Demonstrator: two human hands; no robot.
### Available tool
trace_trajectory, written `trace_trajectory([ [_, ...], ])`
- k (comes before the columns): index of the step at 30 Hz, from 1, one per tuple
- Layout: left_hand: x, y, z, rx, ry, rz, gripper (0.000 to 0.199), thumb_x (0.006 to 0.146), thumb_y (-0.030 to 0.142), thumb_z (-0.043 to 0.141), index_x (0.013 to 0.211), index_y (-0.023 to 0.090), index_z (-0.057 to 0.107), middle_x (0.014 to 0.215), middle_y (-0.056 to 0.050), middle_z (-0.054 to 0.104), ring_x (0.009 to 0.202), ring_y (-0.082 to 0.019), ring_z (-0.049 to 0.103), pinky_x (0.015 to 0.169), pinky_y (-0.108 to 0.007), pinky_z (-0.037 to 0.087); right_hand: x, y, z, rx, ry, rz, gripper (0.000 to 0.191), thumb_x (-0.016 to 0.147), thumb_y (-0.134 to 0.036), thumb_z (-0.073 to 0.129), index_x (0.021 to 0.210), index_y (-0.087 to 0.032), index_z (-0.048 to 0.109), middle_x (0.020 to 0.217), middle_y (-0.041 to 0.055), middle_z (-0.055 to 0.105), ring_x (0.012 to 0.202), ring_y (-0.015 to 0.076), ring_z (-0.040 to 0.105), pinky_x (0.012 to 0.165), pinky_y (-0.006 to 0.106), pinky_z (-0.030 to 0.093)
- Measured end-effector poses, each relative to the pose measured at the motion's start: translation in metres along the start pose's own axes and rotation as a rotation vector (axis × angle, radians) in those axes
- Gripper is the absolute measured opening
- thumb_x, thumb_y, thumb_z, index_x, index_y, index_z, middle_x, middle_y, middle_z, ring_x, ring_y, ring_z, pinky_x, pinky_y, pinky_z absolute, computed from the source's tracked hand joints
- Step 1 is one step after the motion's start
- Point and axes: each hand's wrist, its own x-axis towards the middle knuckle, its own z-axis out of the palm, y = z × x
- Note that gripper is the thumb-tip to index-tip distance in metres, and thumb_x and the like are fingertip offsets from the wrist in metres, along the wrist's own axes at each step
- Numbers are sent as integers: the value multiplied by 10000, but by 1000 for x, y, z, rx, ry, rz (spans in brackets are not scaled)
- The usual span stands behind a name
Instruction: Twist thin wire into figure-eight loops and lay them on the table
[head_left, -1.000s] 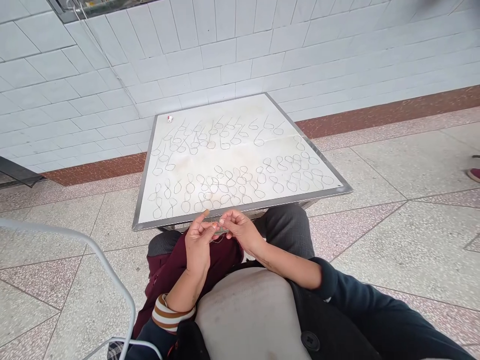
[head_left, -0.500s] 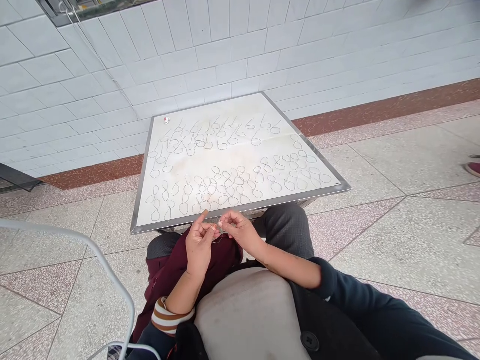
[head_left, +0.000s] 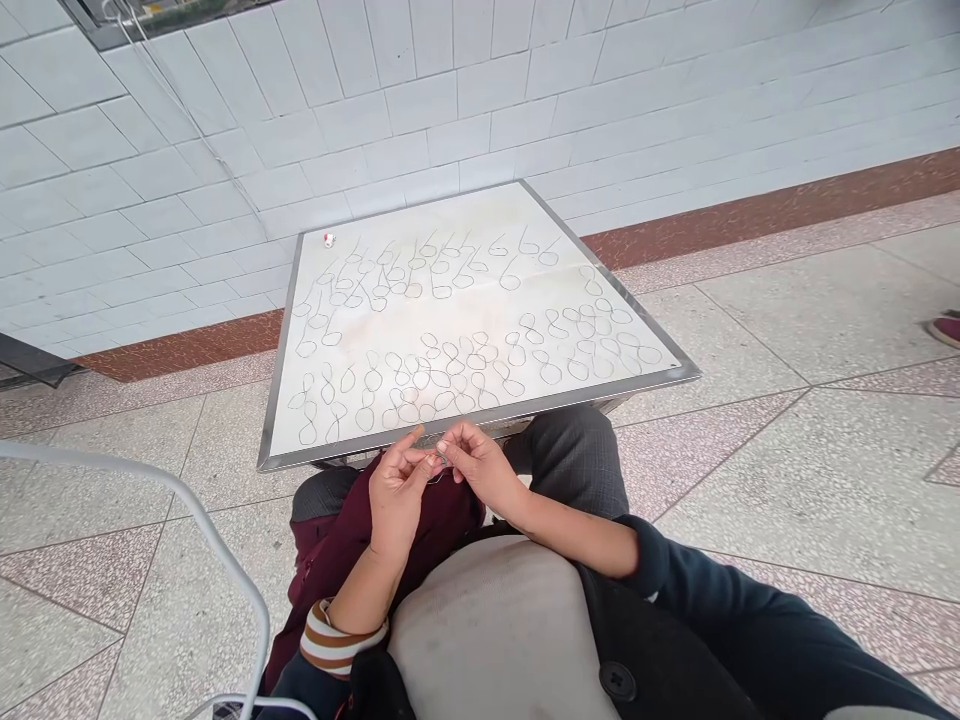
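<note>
My left hand (head_left: pixel 399 492) and my right hand (head_left: pixel 484 468) meet fingertip to fingertip over my lap, just below the near edge of a white table (head_left: pixel 420 332). Both pinch a thin wire (head_left: pixel 437 478), whose curved part hangs under the fingers; the rest of it is hidden by them. On the table top lie several wire pieces: figure-eight shapes (head_left: pixel 527 330) in the nearer half and single loops with straight tails (head_left: pixel 511 278) in the farther half.
A small red and white object (head_left: pixel 329 240) sits at the table's far left corner. The table has a grey metal rim (head_left: pixel 480 415). A pale curved tube (head_left: pixel 217 530) stands at lower left. A person's shoe (head_left: pixel 946 330) shows at far right. Behind is a tiled wall (head_left: pixel 420 135).
The view has shifted slightly. My fingertips have drawn a little closer together, and less of the wire's curve shows beneath them.
</note>
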Motion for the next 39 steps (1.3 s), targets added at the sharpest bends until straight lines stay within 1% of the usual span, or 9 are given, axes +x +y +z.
trace_trajectory([
  [9, -1, 3, 1, 92, 3, 2, 534, 786, 289, 693, 1301, 220, 568, 788, 1, 708, 736, -148, 669, 822, -333, 537, 1, 4, -2, 30, -57, 27, 289, 829, -482, 608, 815, -208, 518, 663, -41, 556, 551, 99, 505, 487, 218, 403],
  [15, -1, 2, -1, 107, -74, 7, 645, 794, 264, 674, 1400, 225, 458, 729, 17, 673, 686, -138, 646, 786, -319, 531, 14, -13, -18, -256, -173, -122, 216, 866, -407, 578, 957, -218, 628, 874, 9, 624, 753, 134, 565, 649, 260, 452],
  [19, -2, 3, 1, 119, -75, 13, 656, 786, 239, 671, 1403, 214, 449, 714, 22, 661, 669, -134, 640, 770, -309, 530, 21, -24, -23, -457, -232, -240, 112, 864, -303, 595, 840, -212, 655, 796, 7, 623, 741, 141, 553, 694, 273, 427],
  [23, -3, 7, 3, 131, -82, 18, 639, 792, 214, 652, 1399, 205, 450, 696, 32, 629, 654, -127, 621, 758, -307, 532, 14, -21, -19, -647, -138, -382, 94, 889, -212, 535, 828, -204, 606, 759, 7, 566, 726, 146, 513, 678, 270, 397],
  [27, -3, 10, 3, 143, -81, 5, 629, 788, 206, 648, 1390, 207, 465, 682, 31, 617, 648, -127, 607, 715, -286, 530, 1, -10, -11, -733, 36, -395, 92, 906, -189, 480, 847, -199, 550, 784, 19, 545, 724, 157, 504, 645, 275, 386],
  [29, -3, 10, 3, 115, -86, -2, 621, 774, 208, 660, 1371, 212, 492, 670, 33, 614, 638, -127, 603, 696, -277, 528, -1, -7, -10, -755, 63, -400, 101, 918, -193, 470, 857, -198, 550, 788, 24, 544, 729, 162, 508, 646, 281, 395],
  [31, -3, 10, 2, 91, -90, -11, 623, 763, 208, 671, 1363, 216, 504, 670, 35, 612, 631, -127, 605, 683, -274, 528, 1, -8, -12, -766, 17, -449, 114, 932, -190, 460, 908, -196, 571, 833, 38, 566, 782, 170, 526, 684, 290, 420],
  [35, -3, 8, 0, 122, -98, -15, 632, 762, 200, 671, 1369, 213, 497, 679, 40, 601, 626, -123, 611, 700, -287, 534, 12, -18, -21, -790, -225, -650, 129, 939, -227, 515, 983, -222, 635, 942, 53, 603, 885, 179, 523, 787, 315, 448],
  [39, -3, 8, -2, 83, -123, -38, 645, 768, 200, 659, 1386, 215, 475, 690, 49, 582, 653, -122, 616, 739, -314, 549, 17, -28, -25, -827, -330, -759, 149, 931, -188, 521, 897, -211, 664, 828, 33, 593, 786, 161, 486, 680, 282, 442],
])
